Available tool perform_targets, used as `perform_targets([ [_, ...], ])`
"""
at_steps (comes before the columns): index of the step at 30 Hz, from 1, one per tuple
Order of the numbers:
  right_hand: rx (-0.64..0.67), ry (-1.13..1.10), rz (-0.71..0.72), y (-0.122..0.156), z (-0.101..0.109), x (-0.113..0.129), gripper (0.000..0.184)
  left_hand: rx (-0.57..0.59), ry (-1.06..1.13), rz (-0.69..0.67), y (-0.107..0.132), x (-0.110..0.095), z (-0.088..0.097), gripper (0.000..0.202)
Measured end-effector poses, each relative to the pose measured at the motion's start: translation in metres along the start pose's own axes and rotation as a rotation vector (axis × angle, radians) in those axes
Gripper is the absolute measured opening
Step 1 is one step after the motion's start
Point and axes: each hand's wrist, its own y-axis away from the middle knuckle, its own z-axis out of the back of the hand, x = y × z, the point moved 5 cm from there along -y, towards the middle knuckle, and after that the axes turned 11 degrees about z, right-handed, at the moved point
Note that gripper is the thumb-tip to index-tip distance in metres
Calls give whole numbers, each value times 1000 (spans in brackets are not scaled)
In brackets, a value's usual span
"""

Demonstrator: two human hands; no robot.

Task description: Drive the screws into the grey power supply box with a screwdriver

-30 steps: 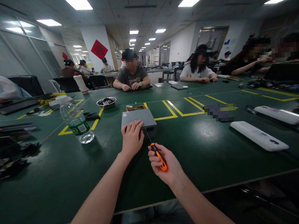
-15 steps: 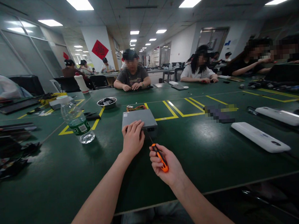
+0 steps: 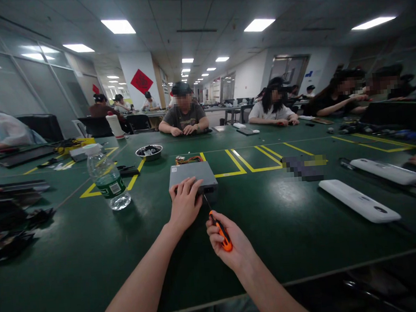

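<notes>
A flat grey metal box [image 3: 191,173] lies on the green table [image 3: 287,217] in front of me, with coloured wires at its far edge. My left hand [image 3: 184,204] rests on the box's near corner, fingers spread flat on its top. My right hand [image 3: 228,240] is closed round the orange-and-black handle of a screwdriver [image 3: 218,227]. The thin shaft points at the near side of the box, beside my left fingers.
A water bottle [image 3: 106,177] stands to the left, a metal bowl [image 3: 149,152] of small parts behind it. Two white oblong devices [image 3: 359,200] lie at the right. Dark parts clutter the left edge. Several people sit around the table, one directly across.
The view has tilted up a little, so everything sits lower in the frame. Both hands hold the same places on the box and the screwdriver.
</notes>
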Motion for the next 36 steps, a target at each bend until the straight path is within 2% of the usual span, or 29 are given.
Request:
perform_targets([
  [6,19,-31,-24,4,-4,-1,22,14,33,-110,2,-2,1,15],
  [11,4,41,-7,4,-3,0,23,18,70,-138,2,-2,-1,13],
  [13,7,160,62,5,4,6,27,28,68,-140,1,-2,-2,13],
  [15,51,452,269,9,15,21,31,36,66,-146,1,-2,-3,13],
  [18,269,1054,819,33,14,50,37,37,68,-145,0,-1,-4,14],
  [20,578,1455,1141,56,2,54,50,42,71,-144,1,0,-4,14],
  [21,750,1667,1231,64,-4,50,55,45,73,-145,1,0,-5,14],
  [24,1153,2094,1391,75,-18,40,44,49,79,-146,1,0,-5,16],
  [25,1277,2144,1427,74,-22,38,41,48,81,-144,1,-1,-4,16],
  [28,1503,2164,1518,64,-31,39,35,51,86,-139,1,-2,-3,16],
  [30,1571,2126,1653,57,-33,41,30,51,88,-135,0,-2,-3,16],
  [31,1582,2109,1743,55,-33,41,27,50,87,-134,0,-2,-3,16],
  [33,1564,2072,1818,49,-32,41,23,42,84,-134,1,-1,-3,16],
  [36,1442,2014,1711,41,-30,42,31,34,79,-138,1,0,-3,17],
])
